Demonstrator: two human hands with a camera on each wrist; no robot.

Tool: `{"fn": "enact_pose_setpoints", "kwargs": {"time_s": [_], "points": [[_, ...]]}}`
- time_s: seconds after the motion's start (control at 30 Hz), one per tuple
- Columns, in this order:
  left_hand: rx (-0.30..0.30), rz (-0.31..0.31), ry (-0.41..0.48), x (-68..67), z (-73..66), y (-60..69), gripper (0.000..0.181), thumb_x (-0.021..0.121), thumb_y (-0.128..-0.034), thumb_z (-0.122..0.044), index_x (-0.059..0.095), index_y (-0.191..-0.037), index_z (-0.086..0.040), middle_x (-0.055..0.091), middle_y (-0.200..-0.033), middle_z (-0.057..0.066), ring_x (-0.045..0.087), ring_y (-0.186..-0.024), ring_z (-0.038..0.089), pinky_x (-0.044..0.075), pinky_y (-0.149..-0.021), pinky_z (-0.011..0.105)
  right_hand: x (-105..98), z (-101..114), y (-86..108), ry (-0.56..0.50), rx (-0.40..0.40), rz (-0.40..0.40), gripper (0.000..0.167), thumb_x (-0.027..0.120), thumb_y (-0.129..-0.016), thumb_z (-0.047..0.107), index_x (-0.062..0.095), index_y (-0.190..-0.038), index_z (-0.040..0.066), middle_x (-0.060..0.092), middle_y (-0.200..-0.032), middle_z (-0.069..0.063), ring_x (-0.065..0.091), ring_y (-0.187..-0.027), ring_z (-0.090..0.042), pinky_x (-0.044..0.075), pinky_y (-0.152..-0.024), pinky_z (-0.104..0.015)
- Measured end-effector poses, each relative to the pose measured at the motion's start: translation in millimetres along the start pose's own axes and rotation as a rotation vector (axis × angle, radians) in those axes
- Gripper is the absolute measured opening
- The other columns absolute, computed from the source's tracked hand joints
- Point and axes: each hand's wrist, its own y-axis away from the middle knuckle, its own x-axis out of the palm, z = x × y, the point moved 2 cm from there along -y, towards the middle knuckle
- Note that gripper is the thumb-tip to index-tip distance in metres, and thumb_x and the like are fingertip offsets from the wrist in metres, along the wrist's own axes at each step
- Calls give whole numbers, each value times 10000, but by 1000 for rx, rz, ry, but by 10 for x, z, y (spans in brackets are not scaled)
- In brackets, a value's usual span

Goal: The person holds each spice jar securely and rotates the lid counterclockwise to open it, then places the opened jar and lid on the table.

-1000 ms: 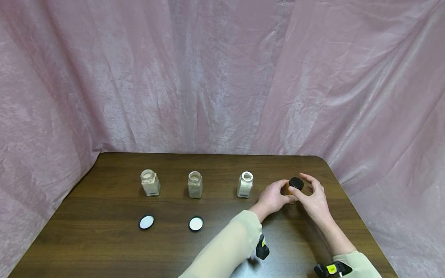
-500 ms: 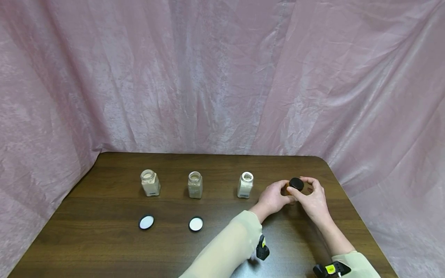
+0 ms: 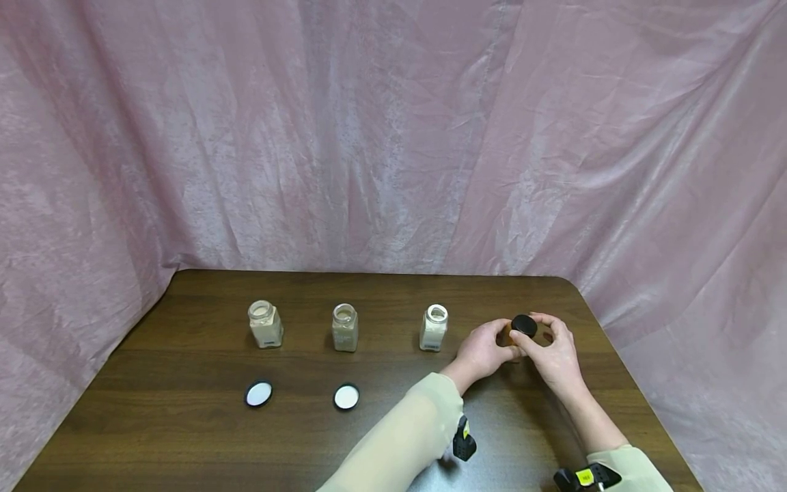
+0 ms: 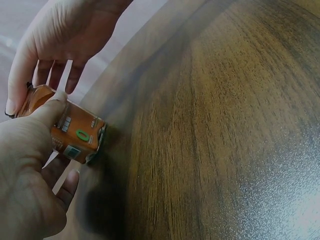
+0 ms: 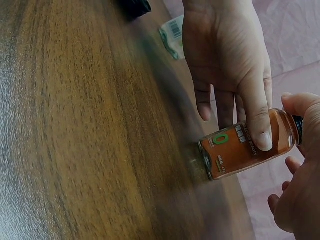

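Observation:
At the right of the table, my left hand (image 3: 484, 350) grips the body of a glass spice jar with orange-brown powder (image 4: 82, 131). A black screw lid (image 3: 524, 326) sits on this jar. The thumb and fingers of my right hand (image 3: 556, 352) pinch the lid's rim from the right. In the right wrist view, the jar (image 5: 235, 150) shows a printed label with a green ring, and my left thumb presses across its side. The far side of the jar and some fingertips are hidden.
Three uncapped glass jars of pale powder stand in a row: left jar (image 3: 266, 325), middle jar (image 3: 345, 329), right jar (image 3: 434, 329). Two black lids, left lid (image 3: 259, 393) and right lid (image 3: 347, 396), lie white side up before them. A pink curtain (image 3: 393, 137) hangs behind the table (image 3: 184, 437).
My right fingers, raised off the lid's far side one second ago, have come down and closed around it. The left hand and the jar have barely moved.

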Motion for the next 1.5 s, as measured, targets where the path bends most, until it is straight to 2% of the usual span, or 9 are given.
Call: {"fn": "enact_pose_setpoints", "kwargs": {"time_s": [0.53, 0.7, 0.87, 1.07, 1.2, 1.37, 1.5], "points": [[8, -6, -3, 4, -6, 8, 444, 820, -873, -376, 682, -1262, -215, 687, -1104, -126, 602, -989, 15, 470, -860, 206, 13, -11, -8, 12, -41, -5, 479, 747, -950, 187, 570, -1349, -11, 453, -1468, -126, 295, -1329, -256, 288, -1040, -497], [6, -8, -19, 6, -8, 7, 470, 822, -869, -394, 678, -1279, -216, 692, -1122, -122, 606, -1005, 17, 470, -868, 208, 14, 18, 17, 37, -78, -13, 461, 744, -953, 205, 596, -1345, 16, 493, -1427, -106, 325, -1309, -224, 301, -1029, -460], [1, -7, -15, 5, -9, 10, 489, 828, -861, -409, 676, -1285, -219, 691, -1120, -126, 608, -998, 11, 473, -862, 204, 17, 16, 31, 57, -99, -7, 439, 726, -964, 227, 616, -1354, 57, 500, -1407, -102, 339, -1312, -243, 306, -1035, -480], [-2, -6, -13, 8, -8, 4, 494, 831, -859, -406, 674, -1286, -214, 688, -1112, -127, 606, -986, 12, 474, -855, 204, 22, 42, 48, 49, -96, -1, 459, 698, -975, 180, 594, -1405, 57, 469, -1439, -127, 320, -1335, -273, 301, -1043, -495], [2, -6, -17, 10, -6, 3, 490, 828, -862, -398, 673, -1289, -215, 691, -1120, -125, 609, -996, 11, 474, -862, 205, 11, 58, 64, 40, -97, 4, 534, 706, -969, 158, 541, -1467, 59, 444, -1478, -143, 313, -1338, -272, 304, -1038, -474], [-5, -7, -23, 7, -3, 8, 485, 826, -866, -391, 674, -1292, -217, 693, -1147, -119, 613, -1025, 20, 476, -886, 217, -3, -8, 62, 36, -89, 13, 619, 728, -965, 254, 487, -1520, 121, 422, -1504, -122, 324, -1340, -280, 303, -1029, -488], [-17, -6, -25, 7, 2, 11, 498, 824, -866, -400, 671, -1303, -216, 688, -1183, -112, 612, -1068, 36, 475, -920, 238, -5, -9, 70, 39, -85, 12, 643, 735, -961, 316, 482, -1518, 116, 415, -1511, -129, 319, -1342, -325, 300, -1031, -515]]}}
